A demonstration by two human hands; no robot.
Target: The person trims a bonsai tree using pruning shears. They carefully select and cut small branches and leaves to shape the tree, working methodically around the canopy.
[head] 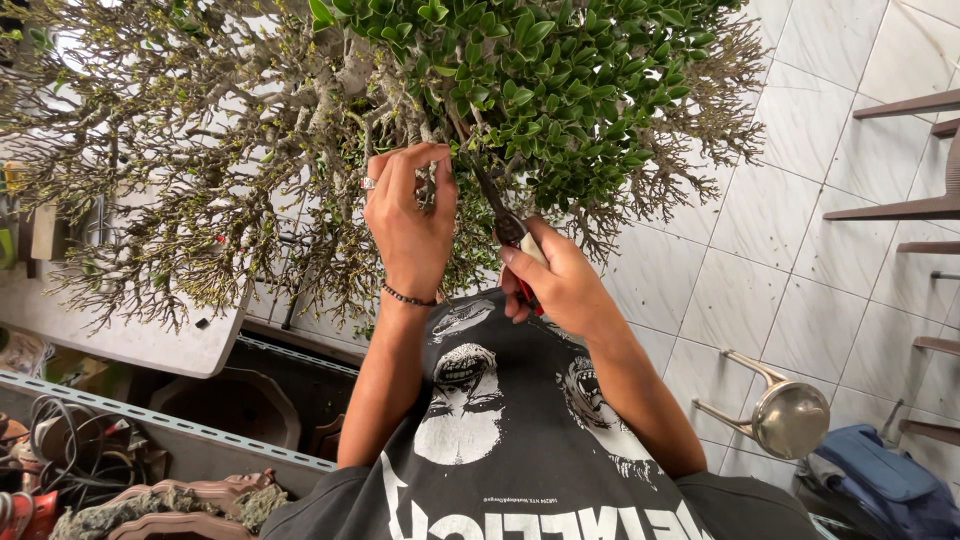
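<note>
A large bonsai-like tree (420, 90) fills the upper part of the view, leafy green on the right and nearly bare twigs on the left. My left hand (408, 220), with a ring and a bead bracelet, pinches a twig among the branches. My right hand (560, 280) grips pruning shears (505, 222) with red handles. The dark blades point up into the green foliage close to my left fingers.
The tree stands on a pale table (130, 340). Below left is a metal shelf rail (160, 420) with cables and pots. A metal stool (780, 410) lies on the white tiled floor at right, beside a blue bag (880, 480) and brown chair parts (910, 205).
</note>
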